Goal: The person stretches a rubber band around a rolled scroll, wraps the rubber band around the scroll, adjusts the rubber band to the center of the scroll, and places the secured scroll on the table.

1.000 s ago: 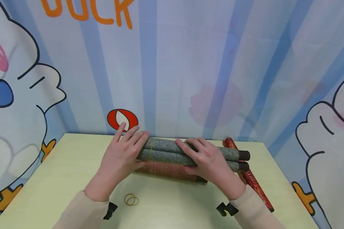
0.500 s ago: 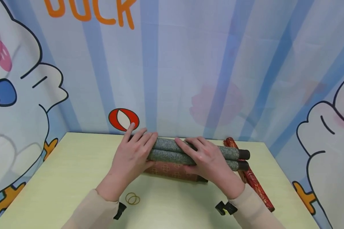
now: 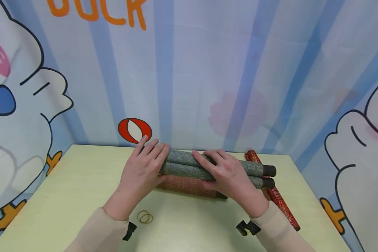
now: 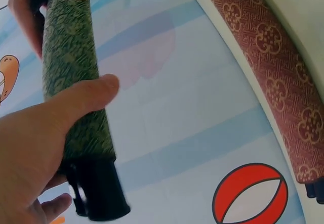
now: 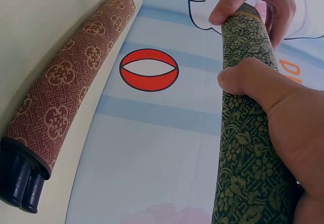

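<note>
Both hands hold a green patterned scroll (image 3: 189, 169), rolled from its two ends into side-by-side rolls with dark knobs. My left hand (image 3: 145, 168) grips it near the left end, thumb along the near side in the left wrist view. My right hand (image 3: 225, 171) grips it right of the middle. A thin yellowish band (image 5: 249, 14) circles the scroll close to the left hand. The wrist views show the scroll raised off the table. Behind and below it lies a brownish-red scroll (image 3: 186, 186) with gold flower motifs, partly hidden in the head view.
Two thin rubber bands (image 3: 144, 217) overlap on the pale table (image 3: 182, 231) in front. A bright red patterned scroll (image 3: 281, 204) lies slanted at the right, partly covered by the green one. A striped cartoon curtain (image 3: 189, 70) stands behind the table.
My left hand has shifted right along the green scroll, over the yellowish band, then back very slightly. The right hand keeps its place.
</note>
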{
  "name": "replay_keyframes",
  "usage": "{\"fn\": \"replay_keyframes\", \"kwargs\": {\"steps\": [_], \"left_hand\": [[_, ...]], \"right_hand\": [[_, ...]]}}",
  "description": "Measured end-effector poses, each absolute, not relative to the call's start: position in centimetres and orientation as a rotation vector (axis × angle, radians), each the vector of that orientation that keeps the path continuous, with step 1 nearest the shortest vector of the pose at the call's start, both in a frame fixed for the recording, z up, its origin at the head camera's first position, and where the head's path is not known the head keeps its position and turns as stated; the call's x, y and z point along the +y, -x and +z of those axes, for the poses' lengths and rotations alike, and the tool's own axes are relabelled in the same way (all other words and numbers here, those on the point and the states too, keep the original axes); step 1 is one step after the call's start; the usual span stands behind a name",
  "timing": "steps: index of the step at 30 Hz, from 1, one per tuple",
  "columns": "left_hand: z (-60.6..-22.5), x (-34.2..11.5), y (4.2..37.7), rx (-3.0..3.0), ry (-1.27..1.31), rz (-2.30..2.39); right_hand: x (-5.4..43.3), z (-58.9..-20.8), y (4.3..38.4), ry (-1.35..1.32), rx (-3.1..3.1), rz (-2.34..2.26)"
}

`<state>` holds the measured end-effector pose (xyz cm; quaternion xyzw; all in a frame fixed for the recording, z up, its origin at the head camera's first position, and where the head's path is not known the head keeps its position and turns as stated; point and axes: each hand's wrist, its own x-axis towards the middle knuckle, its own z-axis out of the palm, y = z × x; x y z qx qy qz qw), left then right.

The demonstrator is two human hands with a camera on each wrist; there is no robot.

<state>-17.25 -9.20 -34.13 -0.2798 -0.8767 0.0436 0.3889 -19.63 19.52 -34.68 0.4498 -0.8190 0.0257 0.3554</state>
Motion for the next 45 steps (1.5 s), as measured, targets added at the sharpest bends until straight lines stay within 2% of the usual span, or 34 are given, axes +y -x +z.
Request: {"fn": "replay_keyframes", "kwargs": {"steps": [45], "left_hand": [[-35.0, -8.8, 17.7, -2.284, 0.749, 0.024]], "right_hand": [[19.1, -35.3, 19.7, -1.165, -2.090, 0.029]]}}
